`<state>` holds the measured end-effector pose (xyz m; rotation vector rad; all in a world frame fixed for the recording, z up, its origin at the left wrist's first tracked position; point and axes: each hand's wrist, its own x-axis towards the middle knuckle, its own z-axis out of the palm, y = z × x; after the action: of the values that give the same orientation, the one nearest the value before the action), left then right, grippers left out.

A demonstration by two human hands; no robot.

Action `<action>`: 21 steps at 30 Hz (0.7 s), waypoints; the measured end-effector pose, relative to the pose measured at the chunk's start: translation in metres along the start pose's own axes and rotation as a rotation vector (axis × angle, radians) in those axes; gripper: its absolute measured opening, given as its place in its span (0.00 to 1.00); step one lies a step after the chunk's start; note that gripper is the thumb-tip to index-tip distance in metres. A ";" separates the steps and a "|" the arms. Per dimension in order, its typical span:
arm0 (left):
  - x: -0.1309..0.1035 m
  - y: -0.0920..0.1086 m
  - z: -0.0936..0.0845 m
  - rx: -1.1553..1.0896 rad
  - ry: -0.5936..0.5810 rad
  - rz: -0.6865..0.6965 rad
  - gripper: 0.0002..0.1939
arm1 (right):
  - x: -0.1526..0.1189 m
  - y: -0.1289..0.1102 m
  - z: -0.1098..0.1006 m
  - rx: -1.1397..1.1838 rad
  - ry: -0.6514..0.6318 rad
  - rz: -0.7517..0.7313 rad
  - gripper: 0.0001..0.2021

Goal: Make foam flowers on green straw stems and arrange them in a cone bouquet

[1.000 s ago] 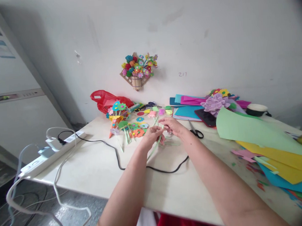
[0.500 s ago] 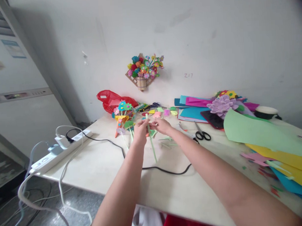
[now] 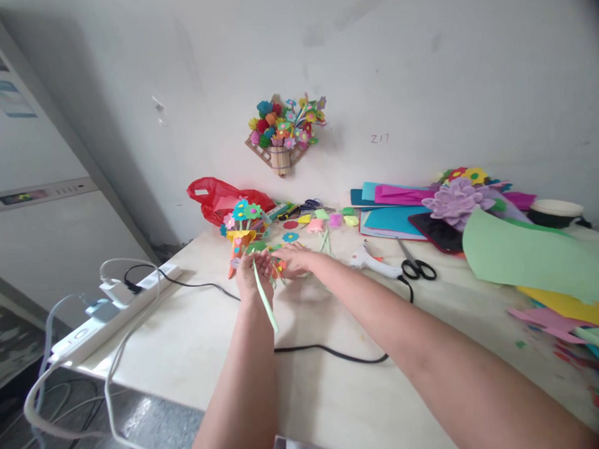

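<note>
My left hand [image 3: 252, 269] is closed round a pale green foam strip [image 3: 266, 299], whose lower end hangs toward me over the wrist. Close by on the right, my right hand [image 3: 295, 258] stretches its fingers low over the table, palm down. Beside its fingertips is a small orange flower [image 3: 278, 266]; I cannot tell whether they touch it. Just beyond the left hand stands an orange cone [image 3: 239, 245] filled with foam flowers [image 3: 243, 212]. A blue flower [image 3: 291, 237] lies behind the right hand, and pale green strips [image 3: 326, 242] lie past its wrist.
A white glue gun [image 3: 375, 264] with a black cord [image 3: 329, 349] and black-handled scissors [image 3: 418, 269] lie to the right. Foam sheets [image 3: 534, 254] and a phone [image 3: 436, 232] are farther right. A white power strip [image 3: 115, 318] sits left; a red bag [image 3: 219, 198] stands behind.
Both hands have parted from the upright strip and come lower. The left hand has moved left with a strip tilted toward me; the right hand has opened and dropped toward the table.
</note>
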<state>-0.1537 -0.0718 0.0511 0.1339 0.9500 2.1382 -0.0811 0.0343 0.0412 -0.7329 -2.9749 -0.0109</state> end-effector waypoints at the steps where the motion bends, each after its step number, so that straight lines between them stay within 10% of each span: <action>1: -0.001 0.000 0.000 0.003 0.001 0.002 0.00 | 0.002 0.001 0.000 0.001 0.003 -0.014 0.23; 12: -0.005 0.000 0.007 0.025 0.071 -0.031 0.02 | -0.016 0.047 -0.018 -0.185 -0.069 0.085 0.22; 21: -0.005 0.002 0.006 0.014 0.089 -0.027 0.02 | -0.009 0.024 -0.017 -0.144 0.137 0.046 0.15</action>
<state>-0.1492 -0.0729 0.0575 0.0329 1.0117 2.1276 -0.0609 0.0507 0.0573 -0.7822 -2.8479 -0.2646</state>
